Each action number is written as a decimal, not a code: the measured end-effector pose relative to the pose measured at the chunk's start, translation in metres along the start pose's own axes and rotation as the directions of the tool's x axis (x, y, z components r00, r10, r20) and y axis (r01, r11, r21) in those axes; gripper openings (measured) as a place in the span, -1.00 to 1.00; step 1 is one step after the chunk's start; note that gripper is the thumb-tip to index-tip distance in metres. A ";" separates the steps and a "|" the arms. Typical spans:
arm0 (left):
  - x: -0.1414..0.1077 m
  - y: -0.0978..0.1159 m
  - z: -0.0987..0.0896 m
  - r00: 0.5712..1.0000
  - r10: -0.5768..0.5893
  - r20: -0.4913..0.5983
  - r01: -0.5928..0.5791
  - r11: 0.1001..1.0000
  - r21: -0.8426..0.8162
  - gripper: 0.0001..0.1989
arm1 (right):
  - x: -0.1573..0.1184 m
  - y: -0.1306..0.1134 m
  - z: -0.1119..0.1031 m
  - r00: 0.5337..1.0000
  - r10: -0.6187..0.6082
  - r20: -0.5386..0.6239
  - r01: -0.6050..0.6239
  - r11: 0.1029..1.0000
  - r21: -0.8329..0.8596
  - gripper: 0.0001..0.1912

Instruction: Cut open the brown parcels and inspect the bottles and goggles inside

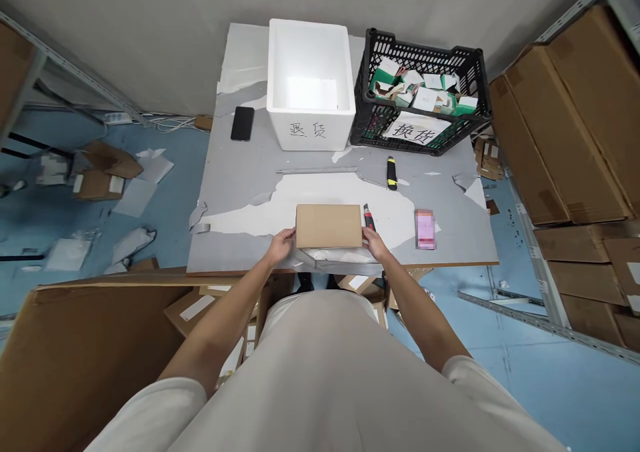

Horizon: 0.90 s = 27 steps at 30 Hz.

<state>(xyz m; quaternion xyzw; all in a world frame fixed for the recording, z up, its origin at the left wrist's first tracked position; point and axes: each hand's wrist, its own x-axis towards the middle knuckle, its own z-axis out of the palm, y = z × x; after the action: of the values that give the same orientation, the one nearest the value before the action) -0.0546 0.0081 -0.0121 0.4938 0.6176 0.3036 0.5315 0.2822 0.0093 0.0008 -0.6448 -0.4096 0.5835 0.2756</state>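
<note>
A closed brown cardboard box [329,226] is at the table's near edge, above some crumpled grey-white plastic. My left hand [283,244] grips the box at its left side, fingers closed against it. On the opposite side my right hand [374,244] holds the box's right end. Just beyond my right fingers lies a red and black utility knife [369,217]. A black and yellow cutter [391,173] rests farther back, and a phone with a lit pink screen [425,229] lies to the right.
Behind stand a white foam bin [311,129] and a black crate [423,122] of small green-white boxes. A dark phone [243,124] is on the table's left. A large open carton [100,352] flanks me at left; stacked cartons [560,132] and shelving stand right.
</note>
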 end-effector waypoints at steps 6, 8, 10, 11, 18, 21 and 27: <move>-0.015 -0.013 -0.004 0.976 0.143 0.164 -0.184 0.945 0.269 -0.28 | -0.016 0.016 0.001 0.996 -0.083 0.042 0.085 0.996 -0.033 -0.34; -0.017 -0.010 -0.002 0.975 0.130 0.179 -0.179 0.938 0.295 -0.31 | -0.020 0.015 0.005 0.993 -0.099 0.069 0.104 0.993 -0.061 -0.38; -0.019 -0.001 -0.003 0.979 0.117 0.165 -0.158 0.951 0.267 -0.30 | -0.024 0.009 0.006 0.983 -0.161 0.091 0.167 0.983 -0.075 -0.46; -0.020 0.006 -0.004 0.981 0.112 0.161 -0.149 0.958 0.244 -0.30 | -0.025 0.004 0.005 0.975 -0.199 0.098 0.206 0.976 -0.069 -0.49; -0.021 0.063 -0.011 0.998 0.067 0.015 -0.068 0.938 0.340 -0.44 | -0.023 -0.045 -0.010 0.988 -0.154 0.010 0.150 0.942 -0.300 -0.58; -0.014 0.072 -0.006 0.998 0.034 -0.061 -0.007 0.918 0.396 -0.44 | -0.013 -0.056 -0.012 0.997 -0.081 -0.007 0.072 0.917 -0.392 -0.58; -0.009 0.069 0.004 0.999 -0.018 -0.050 0.035 0.925 0.379 -0.47 | 0.001 -0.048 -0.008 1.000 0.001 -0.010 -0.005 0.925 -0.380 -0.55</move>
<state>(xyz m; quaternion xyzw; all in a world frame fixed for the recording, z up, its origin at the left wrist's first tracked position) -0.0314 0.0219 0.0520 0.5720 0.6834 0.1823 0.4154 0.2806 0.0355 0.0419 -0.6895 -0.5127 0.4902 0.1466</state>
